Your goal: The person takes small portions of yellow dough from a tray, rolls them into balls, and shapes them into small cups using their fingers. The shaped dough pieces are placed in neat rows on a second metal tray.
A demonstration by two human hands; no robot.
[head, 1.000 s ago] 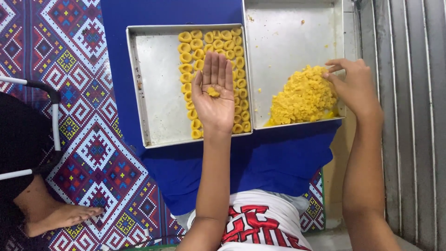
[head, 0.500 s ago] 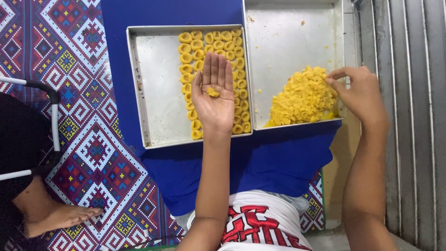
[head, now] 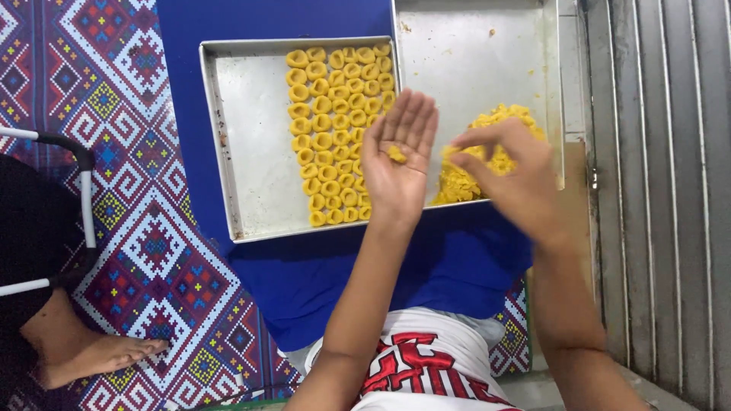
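A: What do the hands have?

B: I see my left hand (head: 397,164) lying open, palm up, with a small yellow dough lump (head: 396,154) resting on it, above the near edge of the shallow steel tray of ring-shaped yellow pieces (head: 251,129). My right hand (head: 509,171) is just beside it, fingertips pinched on a yellow crumb, in front of the loose yellow dough heap (head: 499,133) in the second steel tray (head: 472,61).

A: How would you do this well?

B: I judge it best to keep the palm level so the lump doesn't roll, and press gently.

A: Room?

B: The ring tray's bare part lies left of my left hand; the grey ribbed wall (head: 662,190) closes in right of my right hand. Another person's hand (head: 114,354) rests far left on the patterned mat (head: 91,91), well apart.
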